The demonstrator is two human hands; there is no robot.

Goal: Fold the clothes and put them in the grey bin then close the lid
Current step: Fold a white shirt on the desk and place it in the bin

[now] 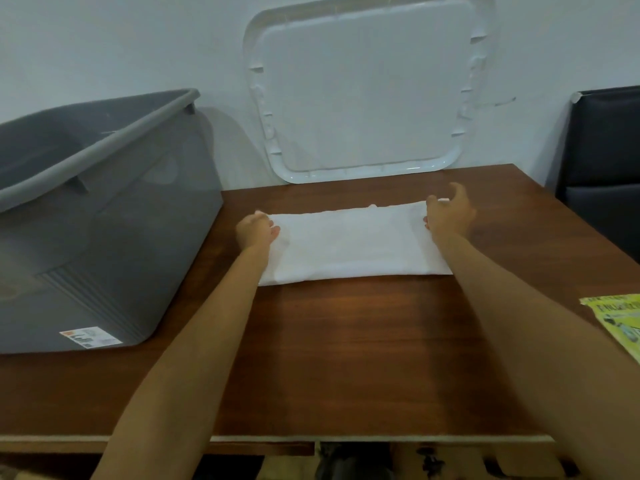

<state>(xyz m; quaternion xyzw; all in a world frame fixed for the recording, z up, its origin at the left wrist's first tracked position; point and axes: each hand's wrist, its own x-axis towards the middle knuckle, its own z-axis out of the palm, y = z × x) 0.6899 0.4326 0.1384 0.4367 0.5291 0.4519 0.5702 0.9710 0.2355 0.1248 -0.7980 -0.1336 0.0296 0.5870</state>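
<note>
A white cloth (349,242), folded into a long band, lay flat on the far half of the wooden table (363,341), its long side running left to right. Both arms reached forward over the table. The left hand (254,232) sat at the cloth's far left corner, fingers curled and pinching the fabric there. The right hand (450,213) sat at the far right corner, thumb and fingers closed around the edge, with a bit of white showing between them.

The grey bin (104,220) stood on the left part of the table, open at the top and just beside the cloth's left end without touching it; a label showed near its lower front corner. What lay inside the bin could not be told. The white lid (363,88) leaned upright against the wall (104,39) behind the cloth, its lower edge resting on the table's far side. A yellow-green packet (616,320) lay at the table's right edge, and a black chair (602,150) stood beyond the right corner.
</note>
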